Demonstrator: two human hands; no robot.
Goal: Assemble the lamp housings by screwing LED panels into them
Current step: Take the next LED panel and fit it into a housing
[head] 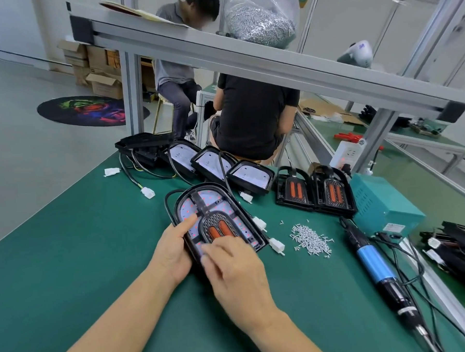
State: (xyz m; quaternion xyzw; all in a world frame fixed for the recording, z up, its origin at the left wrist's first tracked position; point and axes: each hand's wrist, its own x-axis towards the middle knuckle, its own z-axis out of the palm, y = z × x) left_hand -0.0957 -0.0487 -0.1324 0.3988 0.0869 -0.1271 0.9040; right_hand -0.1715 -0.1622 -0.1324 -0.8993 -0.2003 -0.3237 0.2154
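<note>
While my left hand point(173, 249) grips the near left edge of the lamp housing point(217, 222), thumb laid on its white panel point(186, 209), my right hand point(230, 264) rests on the near end with fingers curled and slightly blurred; whether it pinches a screw I cannot tell.

Containers: one clear bag point(260, 18) on the overhead rail, filled with silver screws. Cardboard boxes point(96, 67) on the floor at far left, contents hidden.

Housing in hand: black arched shell lying flat on the green mat point(69, 265), white panel inside dotted with red points, black grille at centre with two orange bars.

Loose screws point(311, 240): a small pile on the mat, right of the housing.

Electric screwdriver point(376, 265): blue and black, lying right of the pile.

More housings point(225, 165): a row behind, leaning together.
</note>
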